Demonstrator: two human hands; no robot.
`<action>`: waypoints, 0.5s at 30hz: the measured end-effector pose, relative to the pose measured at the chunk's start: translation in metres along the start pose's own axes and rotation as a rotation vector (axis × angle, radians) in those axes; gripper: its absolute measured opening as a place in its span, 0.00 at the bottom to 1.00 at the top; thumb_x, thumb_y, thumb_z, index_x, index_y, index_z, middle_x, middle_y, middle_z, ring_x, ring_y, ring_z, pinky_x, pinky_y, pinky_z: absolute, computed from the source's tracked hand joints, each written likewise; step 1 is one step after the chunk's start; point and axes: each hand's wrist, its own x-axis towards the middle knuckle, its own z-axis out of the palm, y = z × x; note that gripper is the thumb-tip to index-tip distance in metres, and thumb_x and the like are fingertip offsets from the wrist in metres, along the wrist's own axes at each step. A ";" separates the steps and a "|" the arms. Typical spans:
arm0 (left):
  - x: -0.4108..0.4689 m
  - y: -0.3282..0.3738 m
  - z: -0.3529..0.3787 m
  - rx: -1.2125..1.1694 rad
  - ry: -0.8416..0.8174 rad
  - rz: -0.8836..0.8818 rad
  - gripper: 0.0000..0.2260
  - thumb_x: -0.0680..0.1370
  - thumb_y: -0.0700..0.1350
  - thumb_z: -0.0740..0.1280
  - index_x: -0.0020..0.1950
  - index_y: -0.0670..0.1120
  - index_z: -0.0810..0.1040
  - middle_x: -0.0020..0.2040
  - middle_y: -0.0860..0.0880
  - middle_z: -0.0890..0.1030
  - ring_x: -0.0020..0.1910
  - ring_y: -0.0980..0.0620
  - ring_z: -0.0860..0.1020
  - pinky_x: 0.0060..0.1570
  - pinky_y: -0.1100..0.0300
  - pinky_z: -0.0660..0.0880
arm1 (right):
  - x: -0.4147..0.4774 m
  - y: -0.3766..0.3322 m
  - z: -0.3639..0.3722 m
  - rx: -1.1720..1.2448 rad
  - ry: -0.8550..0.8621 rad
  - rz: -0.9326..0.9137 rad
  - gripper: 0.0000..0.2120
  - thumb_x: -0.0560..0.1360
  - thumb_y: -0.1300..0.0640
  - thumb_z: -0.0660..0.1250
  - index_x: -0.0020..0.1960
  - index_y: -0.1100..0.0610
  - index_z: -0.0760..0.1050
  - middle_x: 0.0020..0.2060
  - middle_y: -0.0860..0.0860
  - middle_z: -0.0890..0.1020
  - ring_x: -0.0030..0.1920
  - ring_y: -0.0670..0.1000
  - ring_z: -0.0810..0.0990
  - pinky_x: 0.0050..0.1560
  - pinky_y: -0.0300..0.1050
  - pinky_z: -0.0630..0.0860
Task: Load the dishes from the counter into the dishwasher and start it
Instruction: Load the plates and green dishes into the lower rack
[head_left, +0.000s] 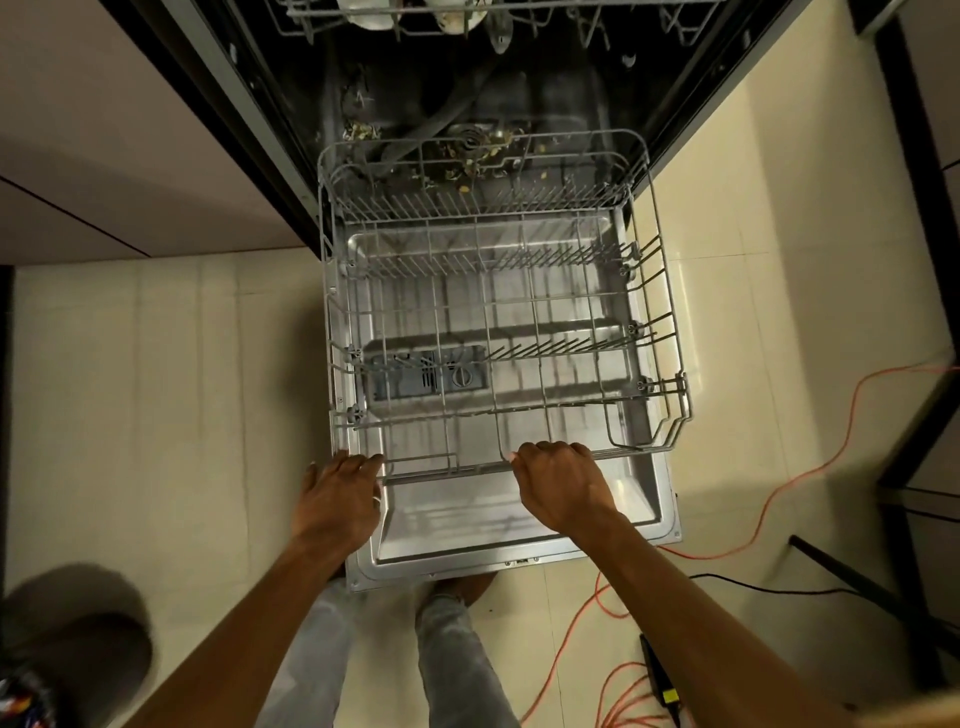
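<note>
The dishwasher stands open, its steel door (660, 512) folded down flat over the floor. The grey wire lower rack (655, 291) is pulled out over the door and holds no dishes. My left hand (340, 496) grips the rack's front rail near its left corner. My right hand (558, 480) curls round the same front rail, right of the middle. The upper rack (675, 21) shows at the top edge with a few pale dishes in it. Food scraps lie around the filter (470, 143) on the tub floor. No counter dishes are in view.
An orange cable (753, 512) and a black cable (769, 587) trail over the tiled floor on the right. A black frame (919, 208) stands at the right edge. A cabinet side (130, 156) is on the left, a dark round object (78, 639) at bottom left.
</note>
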 end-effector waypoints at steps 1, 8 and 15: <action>0.001 0.000 -0.001 -0.009 0.000 -0.001 0.24 0.82 0.47 0.58 0.79 0.55 0.63 0.75 0.54 0.70 0.78 0.50 0.61 0.77 0.46 0.56 | 0.000 0.000 -0.001 -0.008 -0.004 0.001 0.22 0.86 0.48 0.47 0.57 0.56 0.77 0.48 0.53 0.85 0.49 0.55 0.83 0.59 0.50 0.75; 0.008 -0.001 -0.009 -0.013 -0.014 -0.030 0.23 0.78 0.40 0.62 0.72 0.57 0.73 0.65 0.53 0.81 0.66 0.51 0.75 0.70 0.55 0.65 | -0.004 -0.004 0.002 -0.014 -0.026 0.025 0.23 0.85 0.47 0.47 0.55 0.55 0.78 0.47 0.53 0.85 0.48 0.54 0.84 0.58 0.50 0.75; 0.006 -0.002 -0.005 -0.035 -0.094 -0.040 0.22 0.79 0.42 0.62 0.71 0.58 0.74 0.67 0.52 0.80 0.67 0.51 0.75 0.67 0.56 0.68 | -0.011 -0.006 0.008 -0.012 -0.086 0.017 0.23 0.85 0.45 0.46 0.55 0.54 0.78 0.48 0.52 0.85 0.50 0.54 0.84 0.59 0.51 0.74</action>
